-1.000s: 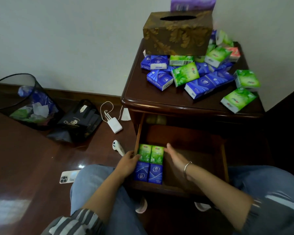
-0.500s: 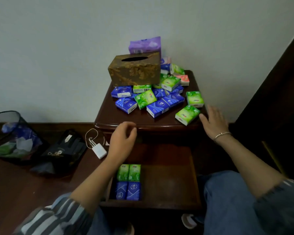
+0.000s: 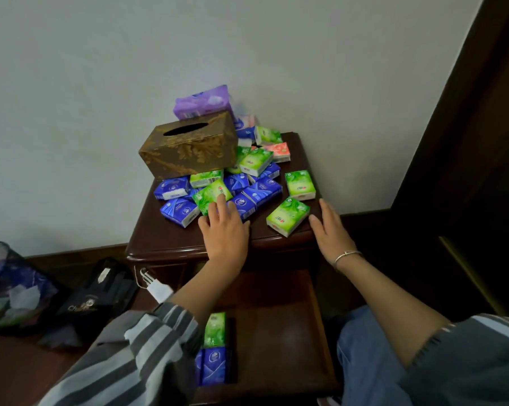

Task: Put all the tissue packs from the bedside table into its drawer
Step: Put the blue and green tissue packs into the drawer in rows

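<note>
Atop the worktop (image 3: pixel 162 238), the left hand (image 3: pixel 224 230) lies flat and empty on the tissue packs (image 3: pixel 265 191). The right hand (image 3: pixel 329 232) is spread wide, empty, at three o'clock of a green pack (image 3: pixel 288 216). Squaring packs into pairs before lifting looks wise. Roughly seven green, seven blue, one pink and one purple lie here. The drawer (image 3: pixel 276 332), at six o'clock, shows three.

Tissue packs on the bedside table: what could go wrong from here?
The green pack sits near the front edge of the bedside table; the right hand beside it might knock it off. The left hand reaches into the loose pile; pulling a lower pack may tumble others.
</note>
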A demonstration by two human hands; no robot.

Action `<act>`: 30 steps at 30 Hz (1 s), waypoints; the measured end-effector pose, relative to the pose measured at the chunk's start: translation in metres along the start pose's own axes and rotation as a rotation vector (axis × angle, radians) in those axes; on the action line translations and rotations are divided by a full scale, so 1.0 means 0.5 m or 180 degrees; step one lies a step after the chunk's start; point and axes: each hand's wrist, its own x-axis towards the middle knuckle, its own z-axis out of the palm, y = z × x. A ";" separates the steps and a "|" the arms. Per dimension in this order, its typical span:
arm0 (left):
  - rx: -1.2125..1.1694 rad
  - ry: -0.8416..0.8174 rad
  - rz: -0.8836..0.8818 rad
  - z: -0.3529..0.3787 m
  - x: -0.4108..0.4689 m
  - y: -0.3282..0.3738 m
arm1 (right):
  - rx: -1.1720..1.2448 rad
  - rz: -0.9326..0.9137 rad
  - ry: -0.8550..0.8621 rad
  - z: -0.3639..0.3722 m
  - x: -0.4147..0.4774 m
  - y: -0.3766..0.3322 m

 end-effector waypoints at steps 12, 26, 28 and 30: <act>-0.0628 0.0054 0.0120 -0.044 -0.004 -0.021 | 0.0126 -0.0112 0.0132 0.007 0.001 0.010; -0.0149 -0.1042 0.0604 -0.058 0.186 0.087 | 0.0189 -0.0123 0.0121 0.011 0.006 0.020; -0.0085 -0.1015 0.0547 -0.052 0.190 0.094 | 0.0210 -0.0124 0.0131 0.011 0.006 0.019; -0.0102 -0.0991 0.0460 -0.046 0.195 0.094 | 0.0204 -0.0124 0.0123 0.010 0.005 0.018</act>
